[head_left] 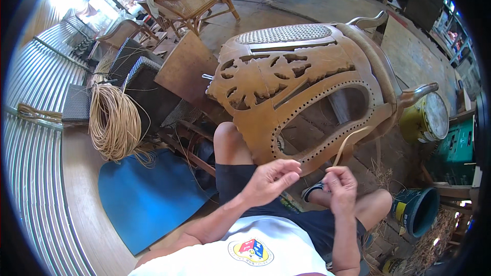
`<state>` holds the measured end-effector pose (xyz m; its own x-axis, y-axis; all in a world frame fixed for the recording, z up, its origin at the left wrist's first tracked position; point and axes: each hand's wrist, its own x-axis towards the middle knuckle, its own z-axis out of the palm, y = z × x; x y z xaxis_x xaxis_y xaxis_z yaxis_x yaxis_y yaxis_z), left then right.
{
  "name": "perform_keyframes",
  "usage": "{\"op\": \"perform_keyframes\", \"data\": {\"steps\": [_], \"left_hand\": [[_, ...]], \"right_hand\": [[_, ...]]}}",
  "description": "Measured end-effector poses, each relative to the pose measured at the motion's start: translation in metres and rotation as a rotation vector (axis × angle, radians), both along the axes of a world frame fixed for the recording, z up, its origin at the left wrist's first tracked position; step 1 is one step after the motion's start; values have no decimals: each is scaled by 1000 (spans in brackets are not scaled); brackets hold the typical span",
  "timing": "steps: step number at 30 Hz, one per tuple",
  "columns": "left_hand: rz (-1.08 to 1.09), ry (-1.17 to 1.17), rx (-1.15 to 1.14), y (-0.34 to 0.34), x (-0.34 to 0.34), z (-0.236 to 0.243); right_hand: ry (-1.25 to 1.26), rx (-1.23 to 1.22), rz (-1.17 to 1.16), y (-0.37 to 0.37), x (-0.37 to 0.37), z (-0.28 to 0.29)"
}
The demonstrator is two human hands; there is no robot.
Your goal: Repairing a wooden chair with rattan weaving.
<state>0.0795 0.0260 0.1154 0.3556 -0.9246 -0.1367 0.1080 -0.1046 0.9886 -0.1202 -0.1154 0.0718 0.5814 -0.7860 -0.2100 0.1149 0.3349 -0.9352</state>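
A carved brown wooden chair [302, 79] lies tipped over in front of my knees, against my left leg. Its oval opening is rimmed with small drilled holes; another oval panel [284, 33] is filled with woven cane. A pale, flat cane strip [346, 142] curves from the opening's right edge down to my right hand [341, 183]. The fingers and thumb of this hand are pinched together at the strip's lower end. Close to the frame's lower edge, my left hand [273, 178] has bent fingers with the thumb apart, and nothing shows between them.
A coil of rattan cane [115, 120] hangs at the left above a blue sheet [146, 199]. Rattan armchairs [192, 5] stand at the back left. On the right are a yellow bucket [422, 117], a green crate [456, 151] and a dark bucket [417, 212].
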Motion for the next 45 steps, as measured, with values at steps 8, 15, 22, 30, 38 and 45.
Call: {"op": "perform_keyframes", "data": {"steps": [8,15,22,30,38,45], "left_hand": [[-233,246,145,-31,-14,-11],[-285,-293,71,-48,0,0],[-103,-478,-60,-37,-14,-6],[174,-696,-245,-26,19,12],[473,-1052,-211,-28,108,25],[400,-1173,-54,-75,289,64]], "right_hand": [[-36,68,163,75,11,-9],[244,-316,471,46,-18,-8],[361,-286,453,40,-2,0],[-31,-222,79,-6,44,11],[176,-922,-326,-100,111,-4],[386,-1068,-341,-100,116,-17]]}}
